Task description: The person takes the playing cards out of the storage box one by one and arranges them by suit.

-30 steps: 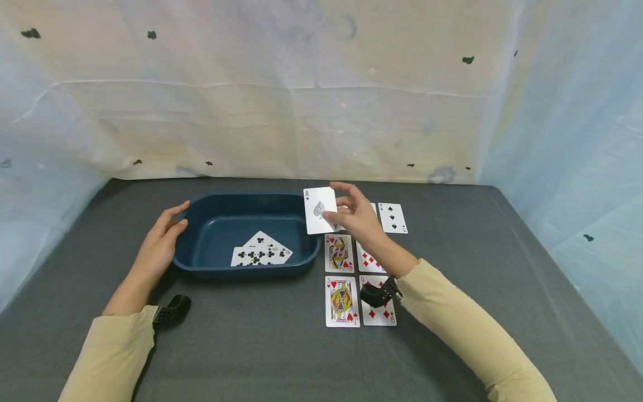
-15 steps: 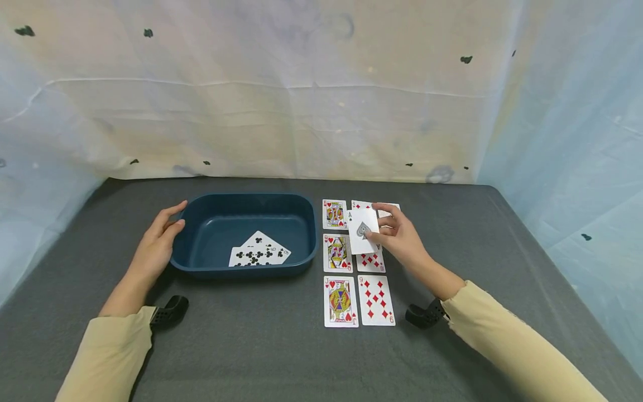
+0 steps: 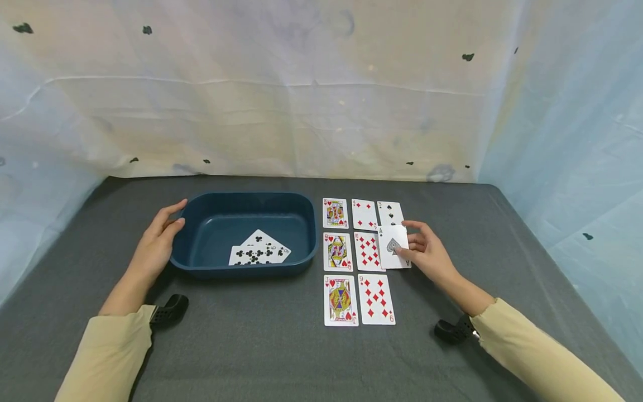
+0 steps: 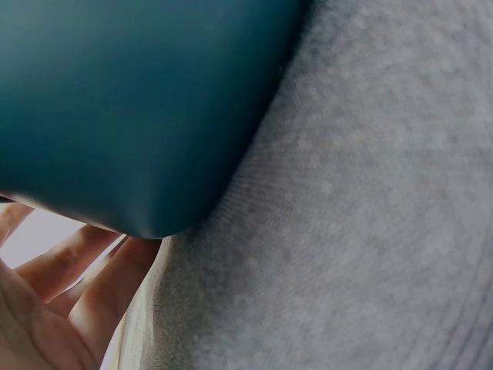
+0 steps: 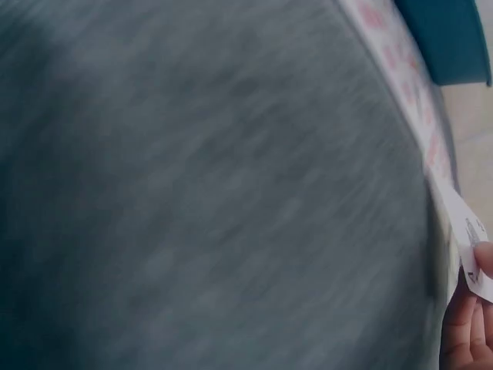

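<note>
My right hand point(image 3: 431, 257) pinches an ace of spades point(image 3: 389, 239) between thumb and fingers. The ace covers the right edge of a diamonds card point(image 3: 368, 251) and the lower part of a spades card point(image 3: 389, 211). In the right wrist view, the ace point(image 5: 462, 220) appears tilted at the right edge. My left hand point(image 3: 157, 243) touches the left end of a dark blue plastic tub point(image 3: 243, 272), fingers extended. The left wrist view shows those fingers against the tub's outer wall point(image 4: 131, 123). Two clubs playing cards point(image 3: 258, 255) lie overlapping inside the tub.
Left of the ace, face-up cards lie in columns: king point(image 3: 335, 213), queen point(image 3: 337, 252) and jack of hearts point(image 3: 341, 301), then four point(image 3: 364, 215) and nine of diamonds point(image 3: 376, 300). A grey cloth point(image 3: 241, 340) covers the table; pale curtains point(image 3: 301, 123) hang behind it.
My right hand has carried the ace of spades from above the tub's right rim rightward and toward me, over to the right column. The left hand keeps its place at the tub.
</note>
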